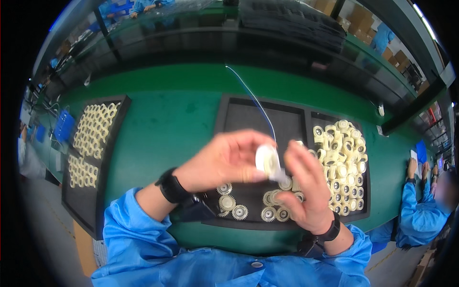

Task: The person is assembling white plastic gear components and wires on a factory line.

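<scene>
My left hand [222,160] is closed on a round white plastic part [267,160], pinched between thumb and fingers above the black tray [217,119]. The part has a cream-coloured middle and is smeared by motion, so its details do not show. Just to its right, my right hand [308,186] has its fingers and thumb apart and is partly blurred. Below the hands, several cream toothed gears [227,203] lie flat in the tray. More gears [268,214] sit close together near its front edge, partly hidden by my right hand.
Many cream gears [342,162] are piled in the right compartment. A second black tray [112,138] at the left holds rows of cream ring-shaped parts [95,125]. A thin blue-white cord [251,93] runs over the green table [162,124]. Another person [423,210] sits at the right.
</scene>
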`<state>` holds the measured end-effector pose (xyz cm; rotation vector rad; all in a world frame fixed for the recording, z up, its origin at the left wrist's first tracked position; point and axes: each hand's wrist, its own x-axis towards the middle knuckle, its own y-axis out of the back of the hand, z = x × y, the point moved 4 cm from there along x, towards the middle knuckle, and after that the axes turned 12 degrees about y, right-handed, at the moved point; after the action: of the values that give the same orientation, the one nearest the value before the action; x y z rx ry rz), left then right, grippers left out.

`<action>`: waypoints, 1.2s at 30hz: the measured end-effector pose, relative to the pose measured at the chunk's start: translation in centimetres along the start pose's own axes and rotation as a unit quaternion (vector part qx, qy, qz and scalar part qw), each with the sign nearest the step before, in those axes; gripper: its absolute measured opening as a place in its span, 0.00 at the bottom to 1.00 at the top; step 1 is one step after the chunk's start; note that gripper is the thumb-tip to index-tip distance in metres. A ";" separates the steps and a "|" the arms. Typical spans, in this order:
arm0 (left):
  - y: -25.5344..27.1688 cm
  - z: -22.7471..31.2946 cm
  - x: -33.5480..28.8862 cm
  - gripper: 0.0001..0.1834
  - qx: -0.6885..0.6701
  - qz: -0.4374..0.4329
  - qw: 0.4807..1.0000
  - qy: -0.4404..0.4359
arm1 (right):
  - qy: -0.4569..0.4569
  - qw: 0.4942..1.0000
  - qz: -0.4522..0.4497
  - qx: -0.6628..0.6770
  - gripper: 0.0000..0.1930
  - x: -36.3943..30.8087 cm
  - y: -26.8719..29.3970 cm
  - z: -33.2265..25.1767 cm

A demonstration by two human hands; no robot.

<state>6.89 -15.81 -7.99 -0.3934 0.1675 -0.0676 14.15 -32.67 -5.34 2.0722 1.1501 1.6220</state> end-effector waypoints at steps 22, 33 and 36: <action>23.8 9.1 7.1 0.21 0.537 0.432 0.722 -0.057 | 0.083 0.975 -0.197 0.053 0.22 -0.7 -3.4 0.0; -2.3 1.5 -5.4 0.16 0.688 0.065 0.717 -0.098 | 0.065 0.989 -0.129 0.040 0.16 -1.4 -3.0 0.1; -2.8 -0.4 -5.7 0.16 0.699 0.058 0.710 -0.068 | 0.068 0.988 -0.131 0.037 0.15 -1.7 -2.9 -0.2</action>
<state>1.11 -17.99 -6.44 1.1561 -0.0419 -0.0252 12.68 -32.06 -8.36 1.7831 1.4805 1.6326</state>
